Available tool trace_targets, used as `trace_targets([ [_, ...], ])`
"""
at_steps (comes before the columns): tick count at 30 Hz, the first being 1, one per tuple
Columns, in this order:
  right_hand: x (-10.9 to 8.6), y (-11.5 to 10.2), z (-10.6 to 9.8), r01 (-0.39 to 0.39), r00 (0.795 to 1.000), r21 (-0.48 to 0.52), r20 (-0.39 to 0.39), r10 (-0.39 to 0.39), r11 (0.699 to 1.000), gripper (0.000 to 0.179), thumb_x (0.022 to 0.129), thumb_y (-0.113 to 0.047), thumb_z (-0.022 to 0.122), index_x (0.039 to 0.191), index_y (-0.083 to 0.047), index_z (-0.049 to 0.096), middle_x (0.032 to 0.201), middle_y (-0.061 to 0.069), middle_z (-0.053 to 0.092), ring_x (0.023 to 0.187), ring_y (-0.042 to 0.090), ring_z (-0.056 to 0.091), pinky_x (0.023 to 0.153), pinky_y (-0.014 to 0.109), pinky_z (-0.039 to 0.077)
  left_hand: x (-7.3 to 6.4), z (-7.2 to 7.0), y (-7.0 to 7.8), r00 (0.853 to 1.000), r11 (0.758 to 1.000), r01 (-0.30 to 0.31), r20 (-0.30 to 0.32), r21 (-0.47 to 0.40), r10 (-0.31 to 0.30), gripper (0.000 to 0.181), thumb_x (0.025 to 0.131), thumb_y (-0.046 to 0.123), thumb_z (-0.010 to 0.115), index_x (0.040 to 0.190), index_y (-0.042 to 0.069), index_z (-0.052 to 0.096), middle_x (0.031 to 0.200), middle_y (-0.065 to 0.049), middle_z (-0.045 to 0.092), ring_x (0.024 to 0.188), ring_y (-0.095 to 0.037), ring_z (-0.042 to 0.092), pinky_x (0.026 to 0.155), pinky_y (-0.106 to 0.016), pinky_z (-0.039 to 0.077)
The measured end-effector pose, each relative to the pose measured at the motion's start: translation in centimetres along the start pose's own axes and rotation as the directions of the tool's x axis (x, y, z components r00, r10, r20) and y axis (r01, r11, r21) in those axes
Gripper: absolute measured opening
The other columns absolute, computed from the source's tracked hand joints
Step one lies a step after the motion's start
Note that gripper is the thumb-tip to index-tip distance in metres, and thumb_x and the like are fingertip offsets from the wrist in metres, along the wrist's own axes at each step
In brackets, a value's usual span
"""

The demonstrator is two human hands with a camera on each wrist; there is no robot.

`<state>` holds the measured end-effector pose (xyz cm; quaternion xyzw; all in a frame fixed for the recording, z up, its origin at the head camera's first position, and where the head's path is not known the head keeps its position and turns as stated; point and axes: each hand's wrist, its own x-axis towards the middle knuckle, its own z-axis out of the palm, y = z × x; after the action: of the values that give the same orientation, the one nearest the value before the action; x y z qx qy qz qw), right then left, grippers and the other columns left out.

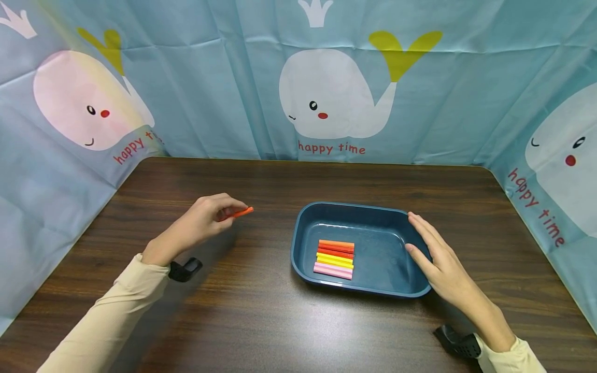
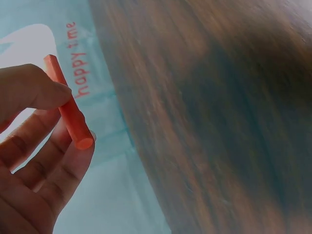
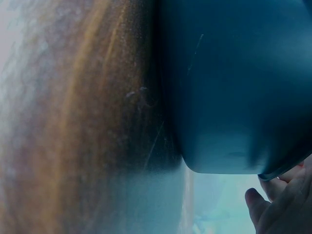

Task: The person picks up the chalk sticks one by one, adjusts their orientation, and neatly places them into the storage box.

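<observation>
In the head view, my left hand (image 1: 215, 213) is over the left part of the table and pinches a short orange stick (image 1: 244, 212). The left wrist view shows the orange stick (image 2: 71, 108) between thumb and fingers, its round end pointing down. At the right end of a dark blue rectangular tray (image 1: 345, 206), my right hand (image 1: 440, 261) rests on the rim with its fingers straight and the thumb reaching over the inside. Several sticks (image 1: 335, 259) lie side by side in the tray's left half, in orange, red, yellow and pink.
The brown wood-grain table (image 1: 261, 321) carries the tray right of centre. A light blue curtain (image 1: 224, 103) printed with whales hangs behind the table and along both sides. A black wrist device (image 1: 185, 269) sits at the left cuff, another (image 1: 458, 343) at the right.
</observation>
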<state>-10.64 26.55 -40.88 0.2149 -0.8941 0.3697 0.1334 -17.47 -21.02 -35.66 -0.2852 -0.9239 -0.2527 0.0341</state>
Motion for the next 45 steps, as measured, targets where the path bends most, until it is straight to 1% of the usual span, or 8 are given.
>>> trace_targets([
  [9, 0.1, 0.0, 0.0, -0.006, 1.0, 0.002, 0.008, 0.006, 1.0, 0.06, 0.099, -0.007, 0.056, 0.154, -0.005, 0.032, 0.159, 0.017, 0.033, 0.145, -0.009, 0.018, 0.108, 0.0, 0.013, 1.3, -0.3, 1.7, 1.0, 1.0, -0.016, 0.003, 0.004, 0.016, 0.04, 0.082, -0.012, 0.068, 0.117, 0.006, 0.07, 0.104, -0.009, 0.07, 0.078, -0.016, 0.059, 0.067, -0.031, 0.051],
  [16, 0.1, 0.2, 0.0, 0.008, 1.0, 0.002, 0.0, -0.008, 1.0, 0.059, 0.099, -0.005, 0.056, 0.153, -0.001, 0.033, 0.157, 0.021, 0.035, 0.143, -0.012, 0.019, 0.109, 0.0, 0.013, 2.7, -0.1, 3.0, 0.997, 0.997, -0.074, 0.006, -0.03, 0.074, 0.039, 0.082, -0.012, 0.068, 0.117, 0.005, 0.07, 0.106, -0.009, 0.069, 0.079, -0.017, 0.061, 0.069, -0.031, 0.053],
  [21, 0.1, 0.2, 0.0, 0.006, 1.0, 0.002, 0.001, -0.006, 1.0, 0.059, 0.099, -0.006, 0.056, 0.153, -0.001, 0.033, 0.157, 0.021, 0.035, 0.143, -0.012, 0.019, 0.109, 0.0, 0.013, 3.5, 0.1, 4.0, 0.995, 0.994, -0.101, 0.011, -0.04, 0.101, 0.038, 0.082, -0.012, 0.068, 0.116, 0.004, 0.07, 0.107, -0.01, 0.069, 0.078, -0.017, 0.06, 0.068, -0.031, 0.053],
  [28, 0.0, 0.1, -0.1, -0.011, 1.0, 0.005, 0.007, 0.011, 1.0, 0.059, 0.099, -0.007, 0.056, 0.154, -0.003, 0.033, 0.159, 0.018, 0.034, 0.145, -0.01, 0.018, 0.108, 0.0, 0.012, 4.8, 0.8, 5.6, 0.989, 0.988, -0.145, 0.015, -0.049, 0.146, 0.036, 0.083, -0.01, 0.067, 0.116, 0.004, 0.07, 0.104, -0.008, 0.069, 0.077, -0.016, 0.058, 0.068, -0.03, 0.052],
  [34, 0.0, 0.1, -0.1, -0.016, 1.0, 0.001, 0.011, 0.016, 1.0, 0.059, 0.1, -0.008, 0.055, 0.154, -0.004, 0.032, 0.159, 0.018, 0.033, 0.144, -0.011, 0.018, 0.108, -0.001, 0.012, 5.7, 1.5, 6.7, 0.981, 0.979, -0.191, 0.02, -0.071, 0.193, 0.035, 0.084, -0.01, 0.067, 0.116, 0.004, 0.071, 0.102, -0.007, 0.068, 0.076, -0.015, 0.057, 0.068, -0.028, 0.051],
  [41, 0.0, 0.1, 0.0, -0.006, 1.0, 0.0, 0.006, 0.006, 1.0, 0.059, 0.099, -0.007, 0.056, 0.154, -0.004, 0.033, 0.158, 0.019, 0.034, 0.144, -0.012, 0.018, 0.108, 0.0, 0.013, 6.6, 2.3, 8.0, 0.969, 0.969, -0.237, 0.049, -0.077, 0.241, 0.033, 0.086, -0.008, 0.067, 0.115, 0.006, 0.072, 0.101, -0.005, 0.068, 0.078, -0.013, 0.057, 0.066, -0.025, 0.051],
  [45, 0.0, 0.0, 0.0, -0.011, 1.0, 0.002, 0.008, 0.011, 1.0, 0.059, 0.099, -0.008, 0.056, 0.154, -0.004, 0.033, 0.159, 0.018, 0.033, 0.146, -0.009, 0.018, 0.108, 0.0, 0.012, 7.1, 2.8, 8.8, 0.963, 0.965, -0.253, 0.073, -0.073, 0.258, 0.032, 0.086, -0.005, 0.069, 0.116, 0.006, 0.072, 0.103, -0.005, 0.068, 0.08, -0.014, 0.057, 0.066, -0.024, 0.051],
])
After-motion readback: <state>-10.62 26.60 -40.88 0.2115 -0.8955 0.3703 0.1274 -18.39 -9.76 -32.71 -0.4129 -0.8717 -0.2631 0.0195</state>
